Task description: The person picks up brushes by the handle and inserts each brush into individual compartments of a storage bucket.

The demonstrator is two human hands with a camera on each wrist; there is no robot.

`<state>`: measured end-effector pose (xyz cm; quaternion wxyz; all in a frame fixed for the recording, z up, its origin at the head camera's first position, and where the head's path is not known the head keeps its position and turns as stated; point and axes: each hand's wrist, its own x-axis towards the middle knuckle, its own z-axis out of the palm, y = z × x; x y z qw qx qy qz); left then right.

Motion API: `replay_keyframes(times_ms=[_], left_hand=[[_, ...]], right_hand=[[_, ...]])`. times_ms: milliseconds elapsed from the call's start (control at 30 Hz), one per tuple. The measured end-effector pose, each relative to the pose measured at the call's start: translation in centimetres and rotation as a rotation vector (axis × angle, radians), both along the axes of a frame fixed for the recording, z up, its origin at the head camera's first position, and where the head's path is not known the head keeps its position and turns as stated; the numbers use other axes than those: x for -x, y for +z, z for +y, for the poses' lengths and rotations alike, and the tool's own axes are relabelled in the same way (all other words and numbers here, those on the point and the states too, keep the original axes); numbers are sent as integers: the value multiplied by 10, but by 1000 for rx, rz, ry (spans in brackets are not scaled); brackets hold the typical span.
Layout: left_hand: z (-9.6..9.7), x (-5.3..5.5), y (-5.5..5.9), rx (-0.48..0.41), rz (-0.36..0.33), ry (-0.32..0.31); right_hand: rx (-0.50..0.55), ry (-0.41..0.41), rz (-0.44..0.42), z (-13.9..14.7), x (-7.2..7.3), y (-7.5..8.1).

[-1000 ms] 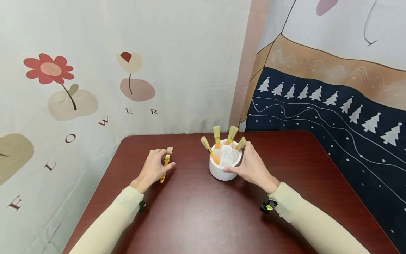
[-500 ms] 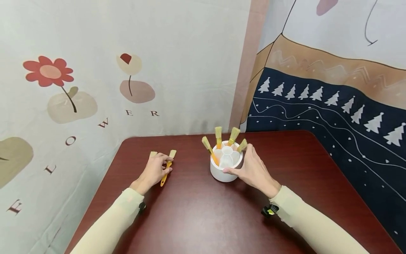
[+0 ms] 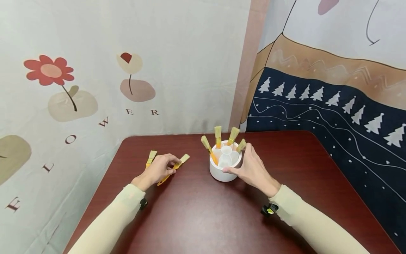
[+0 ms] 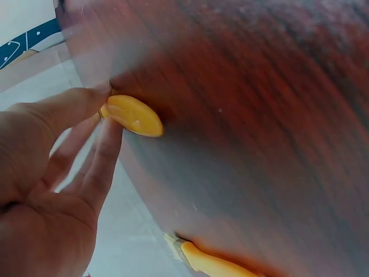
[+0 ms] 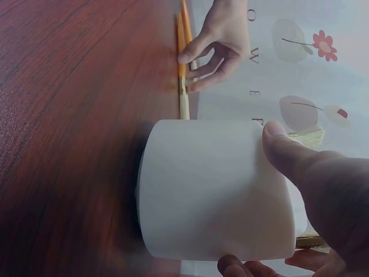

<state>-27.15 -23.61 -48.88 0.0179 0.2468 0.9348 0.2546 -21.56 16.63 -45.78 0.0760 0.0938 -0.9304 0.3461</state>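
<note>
My left hand (image 3: 157, 169) pinches a yellow-handled brush (image 3: 184, 158), a second brush (image 3: 152, 156) just left of its fingers. My right hand (image 3: 253, 171) is clamped round the white holder (image 3: 222, 175), four brushes (image 3: 217, 132) leaning in it left of my fingertips. Beyond both hands, the backdrop (image 3: 180, 70) reads "FLOWER".

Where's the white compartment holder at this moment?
In the head view, the white compartment holder stands on the reddish-brown table, just right of the picture's centre, gripped by the right hand, with four paintbrushes leaning in it.
</note>
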Motion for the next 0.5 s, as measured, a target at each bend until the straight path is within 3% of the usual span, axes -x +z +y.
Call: replay_keyframes(times_ms=[200, 367, 500], left_hand=[[4, 3, -1, -21, -37, -61], [7, 5, -3, -5, -25, -105], [13, 4, -1, 7, -7, -94]], right_hand=[[-6, -7, -2, -1, 0, 0], [-10, -3, 13, -3, -1, 0], [-19, 6, 33, -2, -2, 0]])
